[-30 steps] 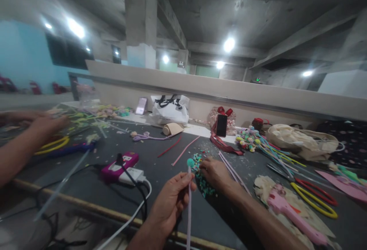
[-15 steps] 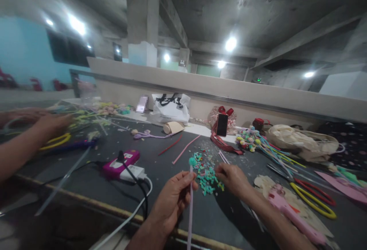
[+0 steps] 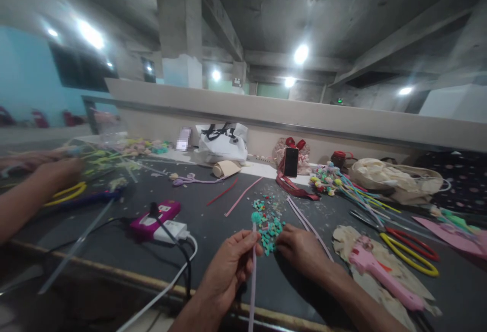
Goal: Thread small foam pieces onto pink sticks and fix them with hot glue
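Observation:
Between the thumb and fingers of my left hand (image 3: 234, 263) is a pale lilac stem (image 3: 252, 291), held upright. A small round turquoise tuft (image 3: 256, 217) tops it. My right hand (image 3: 299, 244) rests low over the right side of a pile of small turquoise pieces (image 3: 271, 229), fingers bent inward; whether anything is between the fingertips is hidden. Just beyond that hand, thin lilac strips (image 3: 310, 225) lie on the dark table (image 3: 213, 230).
To the right lie a pink glue gun (image 3: 384, 278) and scissors (image 3: 409, 255) with red and yellow handles. A magenta power strip (image 3: 162, 215) with cables sits left. A phone (image 3: 291, 162) stands behind. Another person's hand (image 3: 57, 174) works at far left.
My right hand has moved left and slightly nearer, beside the turquoise pieces, uncovering more of the lilac strips. The left hand keeps its hold on the stem. The view has shifted slightly.

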`<state>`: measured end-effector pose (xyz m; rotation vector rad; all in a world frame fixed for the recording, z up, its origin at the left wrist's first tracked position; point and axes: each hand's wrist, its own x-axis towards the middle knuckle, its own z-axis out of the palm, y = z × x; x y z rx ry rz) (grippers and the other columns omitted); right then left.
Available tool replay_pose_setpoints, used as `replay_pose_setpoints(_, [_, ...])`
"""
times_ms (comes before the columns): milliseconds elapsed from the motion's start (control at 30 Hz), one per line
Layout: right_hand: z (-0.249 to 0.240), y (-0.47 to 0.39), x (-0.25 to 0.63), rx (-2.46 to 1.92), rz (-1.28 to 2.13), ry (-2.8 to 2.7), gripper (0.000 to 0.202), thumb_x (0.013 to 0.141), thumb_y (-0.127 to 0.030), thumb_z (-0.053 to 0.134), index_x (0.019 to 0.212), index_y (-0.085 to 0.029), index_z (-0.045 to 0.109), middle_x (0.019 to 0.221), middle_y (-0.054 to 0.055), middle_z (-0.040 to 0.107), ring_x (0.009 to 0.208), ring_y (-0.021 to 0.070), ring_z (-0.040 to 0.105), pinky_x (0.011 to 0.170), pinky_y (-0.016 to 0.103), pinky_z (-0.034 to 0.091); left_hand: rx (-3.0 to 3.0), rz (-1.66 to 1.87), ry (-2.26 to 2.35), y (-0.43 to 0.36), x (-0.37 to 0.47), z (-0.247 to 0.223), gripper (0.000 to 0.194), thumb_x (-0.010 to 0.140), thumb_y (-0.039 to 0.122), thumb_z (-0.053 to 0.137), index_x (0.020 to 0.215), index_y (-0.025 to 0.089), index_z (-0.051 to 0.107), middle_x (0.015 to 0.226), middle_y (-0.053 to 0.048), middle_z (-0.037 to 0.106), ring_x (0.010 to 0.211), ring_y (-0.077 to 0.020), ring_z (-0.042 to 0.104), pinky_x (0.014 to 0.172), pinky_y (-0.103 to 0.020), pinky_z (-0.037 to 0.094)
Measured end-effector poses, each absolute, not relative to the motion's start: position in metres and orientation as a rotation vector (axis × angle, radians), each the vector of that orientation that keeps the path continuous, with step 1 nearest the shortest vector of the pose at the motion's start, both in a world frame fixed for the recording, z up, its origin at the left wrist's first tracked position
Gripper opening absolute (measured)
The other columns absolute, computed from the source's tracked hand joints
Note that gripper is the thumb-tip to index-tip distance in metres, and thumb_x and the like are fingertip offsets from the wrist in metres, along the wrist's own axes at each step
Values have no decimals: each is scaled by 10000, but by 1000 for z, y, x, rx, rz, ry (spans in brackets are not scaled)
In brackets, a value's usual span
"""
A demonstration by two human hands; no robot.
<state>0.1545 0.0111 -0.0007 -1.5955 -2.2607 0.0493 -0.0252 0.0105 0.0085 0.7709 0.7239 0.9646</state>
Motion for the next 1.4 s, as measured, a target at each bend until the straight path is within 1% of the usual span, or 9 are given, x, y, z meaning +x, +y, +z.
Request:
replay_pose_setpoints(233, [1,13,155,-1582,56,-2148,145,733,-130,405,740,-173,543,699,6,556,629,117,505,587,210,347,795,884,689,17,-27,2,191,620,319,604,680,147,547,511,58,532,315,10,380,313,-99,225])
replay_pose_setpoints(367, [1,14,155,-1554,114,-2105,120,710,-115,417,720,-168,524,650,-9,551,572,104,499,533,196,356,789,880,691,16,-27,1,196,618,323,604,670,146,537,515,52,535,311,7,376,310,-105,216])
replay_pose_setpoints(467, [4,12,153,-1502,173,-2065,151,689,-95,431,768,-170,535,689,-9,561,600,102,507,554,198,370,814,850,684,16,-25,0,205,631,343,588,647,147,530,509,56,526,316,7,371,319,-108,214])
replay_pose_setpoints(600, [8,11,151,-1402,407,-1938,128,689,-148,475,768,-175,571,674,-15,556,611,111,499,562,209,378,867,804,700,15,-22,-3,252,628,390,573,594,145,521,442,68,490,301,0,349,318,-120,194])
replay_pose_setpoints(700, [8,12,151,-1377,661,-1805,81,686,-208,512,713,-160,571,596,-28,536,536,98,477,507,196,377,917,787,710,14,-21,-4,278,627,412,568,578,142,526,376,75,447,286,-4,318,316,-126,167])
replay_pose_setpoints(800, [7,13,151,-1368,769,-1735,103,691,-246,513,658,-152,537,511,-54,481,438,72,432,427,173,350,946,796,729,14,-20,-4,294,622,426,568,576,138,528,364,70,443,286,-6,303,319,-128,163])
replay_pose_setpoints(1167, [8,9,147,-1335,777,-1717,68,690,-197,501,712,-150,545,534,-56,472,455,70,432,444,174,356,979,860,728,19,-19,-3,267,673,389,535,603,132,519,373,74,421,292,-1,302,313,-116,169])
replay_pose_setpoints(1300, [13,6,144,-1357,628,-1756,47,684,-177,507,669,-152,543,514,-57,469,461,70,428,450,172,336,1006,874,742,20,-17,-5,274,671,391,537,597,128,523,350,75,411,277,-2,293,301,-119,174])
replay_pose_setpoints(1400, [15,3,140,-1360,462,-1807,50,677,-162,511,651,-158,553,538,-49,483,482,74,431,463,176,331,1007,904,748,22,-15,-6,272,649,389,561,609,122,532,405,56,467,285,0,310,298,-120,194])
